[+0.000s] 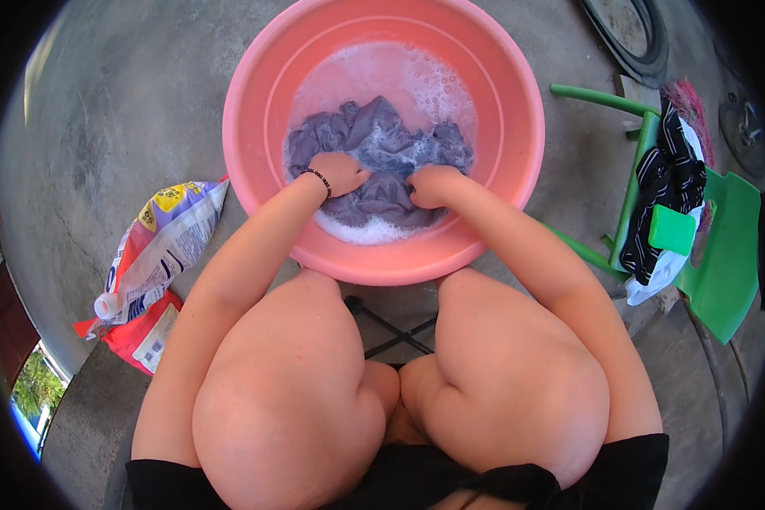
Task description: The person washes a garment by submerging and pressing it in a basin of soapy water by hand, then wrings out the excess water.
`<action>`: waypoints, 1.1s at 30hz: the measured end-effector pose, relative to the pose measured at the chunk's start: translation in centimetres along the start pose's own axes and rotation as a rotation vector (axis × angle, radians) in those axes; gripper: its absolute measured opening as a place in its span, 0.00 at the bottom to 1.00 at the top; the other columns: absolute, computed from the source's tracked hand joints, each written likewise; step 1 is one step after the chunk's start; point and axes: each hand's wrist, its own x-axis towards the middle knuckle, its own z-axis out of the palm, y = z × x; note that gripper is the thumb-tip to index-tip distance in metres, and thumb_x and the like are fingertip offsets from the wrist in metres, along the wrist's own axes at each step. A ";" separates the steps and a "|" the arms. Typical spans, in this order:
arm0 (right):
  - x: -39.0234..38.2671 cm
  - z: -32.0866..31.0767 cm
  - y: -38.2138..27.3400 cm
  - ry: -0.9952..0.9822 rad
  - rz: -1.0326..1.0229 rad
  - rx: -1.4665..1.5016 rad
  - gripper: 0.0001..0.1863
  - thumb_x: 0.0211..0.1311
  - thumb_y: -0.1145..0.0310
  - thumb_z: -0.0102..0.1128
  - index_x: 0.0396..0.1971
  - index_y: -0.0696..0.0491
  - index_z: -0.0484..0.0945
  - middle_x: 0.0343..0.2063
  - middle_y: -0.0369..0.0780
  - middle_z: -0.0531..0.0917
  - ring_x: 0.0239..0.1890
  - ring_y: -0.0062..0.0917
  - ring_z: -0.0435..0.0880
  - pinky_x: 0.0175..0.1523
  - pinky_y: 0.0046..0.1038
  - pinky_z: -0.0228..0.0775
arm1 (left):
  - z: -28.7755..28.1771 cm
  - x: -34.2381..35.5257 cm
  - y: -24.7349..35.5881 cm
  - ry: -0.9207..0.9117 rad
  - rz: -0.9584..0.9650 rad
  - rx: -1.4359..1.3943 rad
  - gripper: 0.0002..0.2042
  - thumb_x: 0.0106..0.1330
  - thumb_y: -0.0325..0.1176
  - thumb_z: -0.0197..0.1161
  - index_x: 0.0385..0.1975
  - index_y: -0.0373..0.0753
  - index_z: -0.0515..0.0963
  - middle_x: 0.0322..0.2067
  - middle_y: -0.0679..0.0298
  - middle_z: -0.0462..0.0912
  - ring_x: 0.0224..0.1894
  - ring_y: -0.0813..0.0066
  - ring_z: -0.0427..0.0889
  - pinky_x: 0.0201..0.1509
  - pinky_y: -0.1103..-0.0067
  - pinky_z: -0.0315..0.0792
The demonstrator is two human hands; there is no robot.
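A round pink basin (251, 110) stands on the floor in front of my knees, with sudsy water in it. Wet grey-purple cloth (374, 200) lies bunched in the water, its exact kind unclear. My left hand (340, 174), below a dark beaded bracelet (319, 180), is closed on the cloth's left part. On the right part my right hand (433, 186) is closed too, its fingertips tucked into the folds. Between the two hands the cloth is wet and foamy. White suds (433, 85) float along the far side and near edge of the water.
Left of the basin lie a purple-and-white detergent pouch (166, 234) with a pale cap and a red bag (149, 331). On the right, a green plastic chair (722, 255) holds black striped clothing (663, 187) and a green box (671, 229). A black tyre (642, 51) lies beyond.
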 end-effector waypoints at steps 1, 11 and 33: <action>-0.3 -0.4 0.5 0.069 -0.014 0.022 0.20 0.54 0.60 0.52 0.46 0.49 0.80 0.45 0.46 0.82 0.49 0.40 0.80 0.52 0.40 0.73 | -0.2 -0.1 -0.1 0.082 -0.013 0.020 0.22 0.67 0.50 0.46 0.36 0.37 0.81 0.37 0.49 0.82 0.42 0.51 0.81 0.47 0.62 0.72; 0.4 -3.6 4.0 1.467 -0.267 -0.054 0.12 0.52 0.72 0.54 0.38 0.52 0.77 0.40 0.43 0.79 0.41 0.40 0.80 0.44 0.42 0.73 | 0.0 0.8 -0.4 0.909 0.385 0.140 0.10 0.59 0.35 0.58 0.38 0.40 0.77 0.46 0.60 0.75 0.52 0.64 0.73 0.57 0.68 0.64; 5.2 1.4 8.7 0.925 0.329 0.633 0.16 0.62 0.60 0.51 0.34 0.58 0.80 0.31 0.42 0.84 0.31 0.30 0.83 0.36 0.28 0.74 | 0.7 1.3 -0.2 0.849 0.310 0.112 0.14 0.53 0.24 0.55 0.41 0.41 0.74 0.40 0.60 0.73 0.47 0.61 0.73 0.54 0.69 0.64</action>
